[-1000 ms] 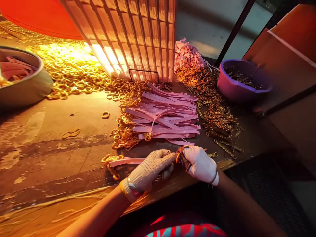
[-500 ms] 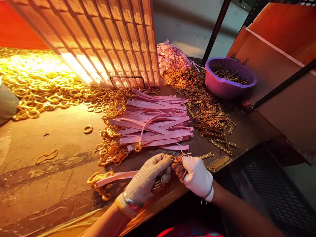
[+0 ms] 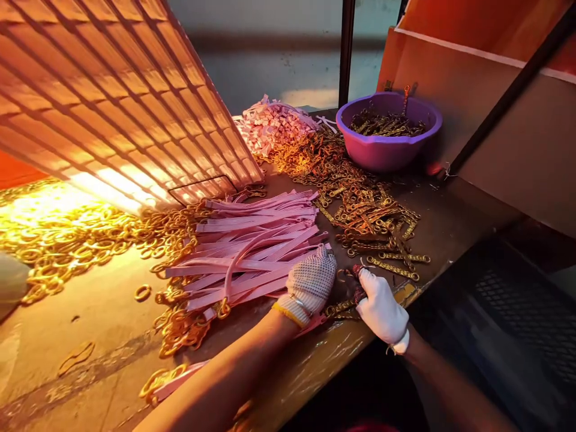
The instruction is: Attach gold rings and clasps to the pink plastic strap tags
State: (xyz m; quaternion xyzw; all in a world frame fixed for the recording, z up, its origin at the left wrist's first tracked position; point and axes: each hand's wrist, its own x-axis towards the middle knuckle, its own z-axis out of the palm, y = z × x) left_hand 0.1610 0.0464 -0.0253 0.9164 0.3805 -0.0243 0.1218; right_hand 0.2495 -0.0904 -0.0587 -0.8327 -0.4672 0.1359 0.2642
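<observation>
My left hand (image 3: 312,279), in a dotted knit glove, reaches over the right ends of a row of pink straps (image 3: 256,264). Its fingers are bent together and point down at the strap ends; what they hold is hidden. To its right is my right hand (image 3: 382,309), in a white glove with dark red wrapped fingertips. The thumb and forefinger stand apart there, with nothing visible held between them. Short gold chain pieces (image 3: 393,268) lie just beyond it, and others lie beside its thumb. A looped strap ends in a gold ring (image 3: 224,308).
Gold rings (image 3: 90,234) are heaped at the left below a slatted, lit panel (image 3: 148,102). A purple bowl (image 3: 389,150) of chain pieces stands at the back right, beside a pile of pink strips (image 3: 279,123). The table's front edge slants up to the right.
My hands have come apart from the small work between them. The left has moved forward onto the strap ends, the right slightly rightward. The view has turned, too.
</observation>
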